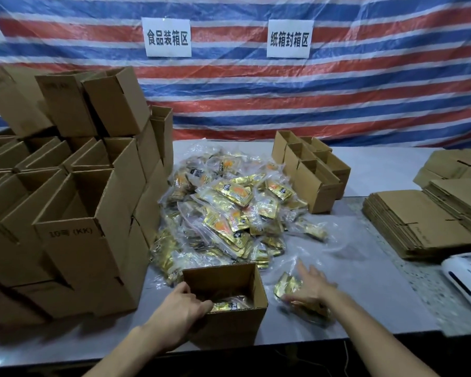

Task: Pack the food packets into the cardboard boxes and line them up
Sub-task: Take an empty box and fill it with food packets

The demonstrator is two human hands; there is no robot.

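A: Left hand?
B: Curled over the near-left rim of the open box, some food packets inside.
A: Right hand?
B: Fingers spread flat over loose gold packets just right of the box, blurred. Big packet pile behind, mid surface.

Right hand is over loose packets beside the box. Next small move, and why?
Probably close the right hand on the gold foil packets under it and drop them into the brown cardboard box the left hand grips; it looks part-filled.
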